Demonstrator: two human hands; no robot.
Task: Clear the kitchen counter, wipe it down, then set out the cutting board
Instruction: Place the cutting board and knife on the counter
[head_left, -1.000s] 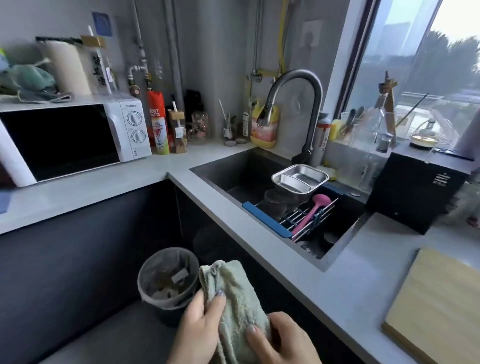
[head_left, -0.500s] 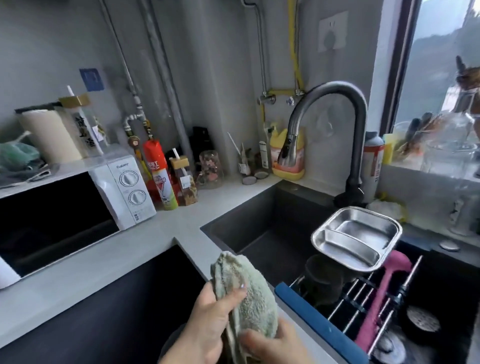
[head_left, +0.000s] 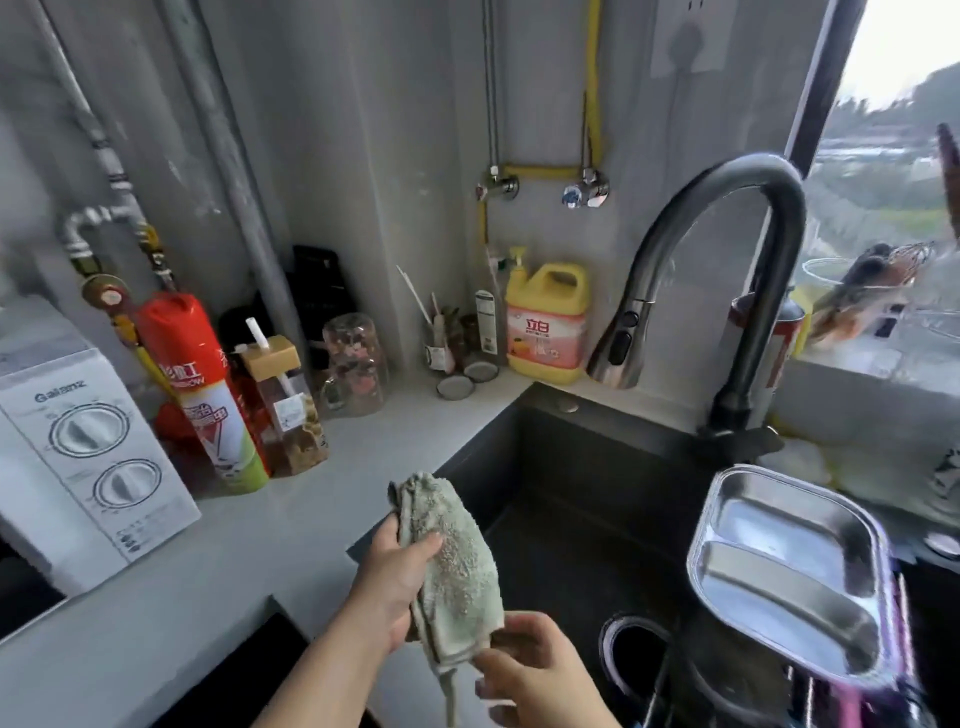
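A pale green cloth (head_left: 451, 566) is bunched upright between both hands, just over the left rim of the dark sink (head_left: 582, 499). My left hand (head_left: 397, 579) grips its upper part from the left. My right hand (head_left: 535, 670) pinches its lower end from the right. The grey counter (head_left: 291, 525) runs to the left and behind the cloth. The cutting board is out of view.
A white microwave (head_left: 83, 467) stands at far left; a red spray can (head_left: 208, 395), jars and an upturned glass (head_left: 356, 364) sit beside it. Yellow detergent (head_left: 548, 325) is in the corner. A dark faucet (head_left: 727, 280) arches over the sink; a steel tray (head_left: 789, 577) rests on the rack.
My view has closed in on the sink corner, dropping the cutting board and bin out of sight. Both hands have carried the cloth up and forward to the sink's left rim.
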